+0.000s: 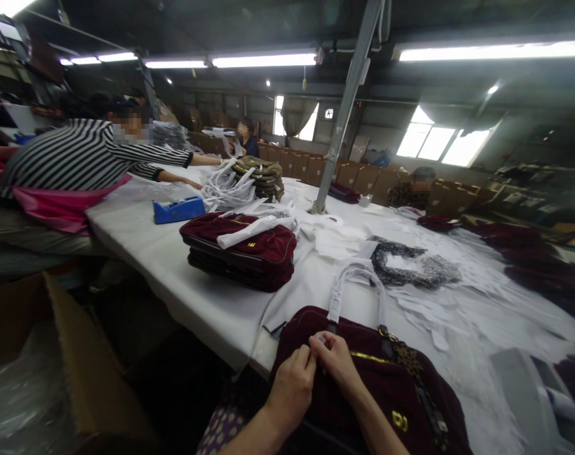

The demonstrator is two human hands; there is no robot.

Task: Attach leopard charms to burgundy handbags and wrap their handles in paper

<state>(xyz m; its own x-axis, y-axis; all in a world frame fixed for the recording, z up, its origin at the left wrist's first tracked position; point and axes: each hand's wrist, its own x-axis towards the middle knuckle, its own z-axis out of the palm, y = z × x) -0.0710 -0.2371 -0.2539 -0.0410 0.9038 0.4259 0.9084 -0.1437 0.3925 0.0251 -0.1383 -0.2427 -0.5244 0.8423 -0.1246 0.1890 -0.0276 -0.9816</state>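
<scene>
A dark red handbag point(363, 379) lies before me at the table's near edge, its two handles wrapped in white material. It has a gold zip, a gold emblem and a dark strap with a gold charm. My left hand point(294, 379) and my right hand point(337, 360) meet over the bag's upper left part, near the base of one handle. Both are closed, fingertips pinched together. A small pale bit shows at the right fingertips; what the left fingers hold is hidden.
A stack of dark red bags point(240, 249) lies further left, near a blue tape dispenser point(178, 210). Olive bags point(259, 177) are behind. A person in stripes point(74, 155) leans over the table. A metal post point(347, 107) rises mid-table. An open carton point(88, 373) stands lower left.
</scene>
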